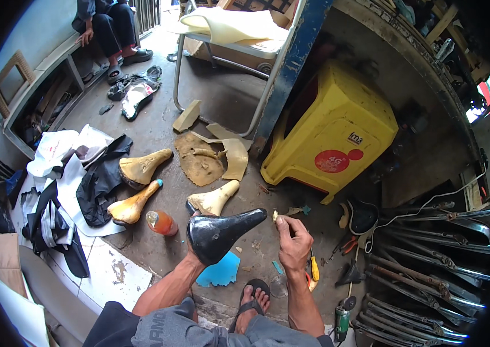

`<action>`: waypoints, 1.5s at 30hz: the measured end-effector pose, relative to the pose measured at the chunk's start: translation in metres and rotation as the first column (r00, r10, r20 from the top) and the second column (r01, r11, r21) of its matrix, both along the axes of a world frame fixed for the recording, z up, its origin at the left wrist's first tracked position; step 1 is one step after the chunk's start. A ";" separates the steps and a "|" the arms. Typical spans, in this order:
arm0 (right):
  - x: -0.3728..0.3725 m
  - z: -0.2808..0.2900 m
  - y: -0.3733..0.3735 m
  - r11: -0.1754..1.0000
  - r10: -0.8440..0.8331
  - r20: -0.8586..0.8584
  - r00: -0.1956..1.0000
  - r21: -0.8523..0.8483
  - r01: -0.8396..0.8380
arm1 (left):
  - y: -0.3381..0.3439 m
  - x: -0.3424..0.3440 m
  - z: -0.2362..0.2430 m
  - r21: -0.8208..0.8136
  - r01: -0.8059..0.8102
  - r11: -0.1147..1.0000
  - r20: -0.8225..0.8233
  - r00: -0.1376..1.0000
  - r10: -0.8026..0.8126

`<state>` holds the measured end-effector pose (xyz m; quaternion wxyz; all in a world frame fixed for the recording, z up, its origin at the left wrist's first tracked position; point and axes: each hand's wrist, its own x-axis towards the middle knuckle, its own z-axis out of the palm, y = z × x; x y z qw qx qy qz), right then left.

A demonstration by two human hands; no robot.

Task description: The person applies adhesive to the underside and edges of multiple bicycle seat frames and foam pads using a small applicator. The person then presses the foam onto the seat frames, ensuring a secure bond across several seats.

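A glossy black bicycle saddle [222, 231] rests on my left hand [194, 255], which grips it from below at the wide end; most of those fingers are hidden under it. Near the saddle's nose, apart from it, my right hand [295, 246] pinches a small pale-yellow scrap [274, 216] that looks like foam. Beyond the black saddle lies a cream foam-topped saddle [215, 198]. Further left are two more yellowish ones, a saddle with a blue-tipped nose [134, 205] and a browner saddle [145, 167]. A bottle of orange liquid [163, 223] stands close to my left hand.
A yellow plastic stool [337, 127] lies tipped at the right, beside metal frames [430, 272]. A screwdriver [315, 268], red-handled pliers [349, 246] and a green grinder [342, 321] lie right of my arm. Black cloth [97, 191] lies left. Another person [106, 29] sits far left.
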<state>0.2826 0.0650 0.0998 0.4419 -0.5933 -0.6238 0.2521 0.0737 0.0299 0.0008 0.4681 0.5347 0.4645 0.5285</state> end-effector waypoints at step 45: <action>0.022 -0.059 -0.024 0.825 -0.052 -0.443 0.895 -0.525 -0.212 | 0.055 0.028 -0.018 -0.201 -0.559 0.804 -0.325 0.812 0.484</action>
